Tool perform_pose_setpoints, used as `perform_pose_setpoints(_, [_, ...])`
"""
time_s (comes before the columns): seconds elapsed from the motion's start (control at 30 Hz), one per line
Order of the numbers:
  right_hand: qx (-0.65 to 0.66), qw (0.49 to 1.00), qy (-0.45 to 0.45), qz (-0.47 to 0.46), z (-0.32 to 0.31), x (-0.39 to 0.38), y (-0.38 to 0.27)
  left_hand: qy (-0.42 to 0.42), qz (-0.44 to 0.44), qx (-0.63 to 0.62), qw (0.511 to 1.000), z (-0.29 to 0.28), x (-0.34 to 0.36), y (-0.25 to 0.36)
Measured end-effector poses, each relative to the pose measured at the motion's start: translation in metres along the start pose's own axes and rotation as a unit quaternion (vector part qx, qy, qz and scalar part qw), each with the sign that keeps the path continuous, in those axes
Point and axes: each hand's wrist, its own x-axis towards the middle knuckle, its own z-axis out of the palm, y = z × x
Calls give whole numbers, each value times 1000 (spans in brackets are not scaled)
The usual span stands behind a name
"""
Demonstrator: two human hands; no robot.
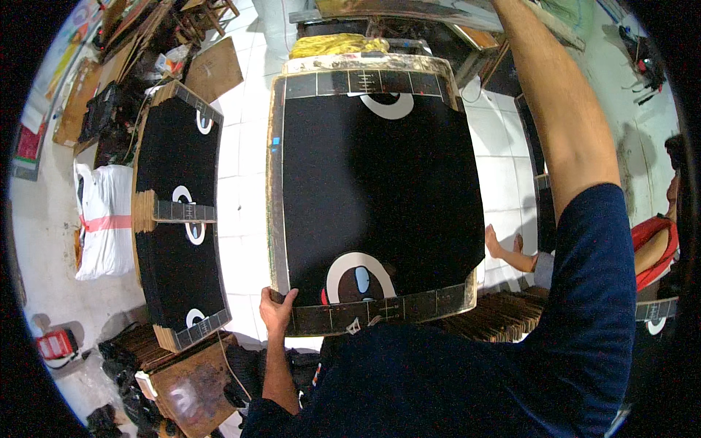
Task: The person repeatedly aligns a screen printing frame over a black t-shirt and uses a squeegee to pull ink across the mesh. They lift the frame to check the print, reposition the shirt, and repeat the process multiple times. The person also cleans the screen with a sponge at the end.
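Observation:
My left hand [277, 306] grips the lower-left corner of a board [380, 175] in the middle of the view, thumb on top. The board carries a large black panel printed with white-rimmed eye shapes, the lower one with brown and light blue inside. Dark marked strips [365, 82] run across its top and bottom ends, and its pale outer frame is stained. My right arm [569, 124] reaches up past the board's right side and out of the upper edge of the picture, so my right hand is out of sight.
Similar printed panels [175, 270] lie stacked at left, beside a white bundle [106, 248] with a pink band. Stacked brown boards [496, 314] stand at lower right. Yellow cloth [325, 45] lies beyond the board. Another person's bare foot [494, 241] and red shorts [657, 226] show at right.

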Motion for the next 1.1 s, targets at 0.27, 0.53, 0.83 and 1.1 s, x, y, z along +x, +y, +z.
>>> perform_pose_setpoints(0.27, [12, 1000, 16, -18, 2, 19, 0, -46, -11, 44, 998, -3, 16, 27])
perform_pose_setpoints(0.53, [-13, 1000, 22, -18, 0, 28, 2, -63, 12, 50, 997, 2, 39, 38])
perform_pose_setpoints(0.83, [0, 998, 44, -40, -3, 30, -6, -76, -44, 91, 992, 27, 55, 23])
perform_pose_setpoints(1.1, [-51, 997, 36, -53, 10, -43, 19, 3, 92, 83, 992, 25, 75, 107])
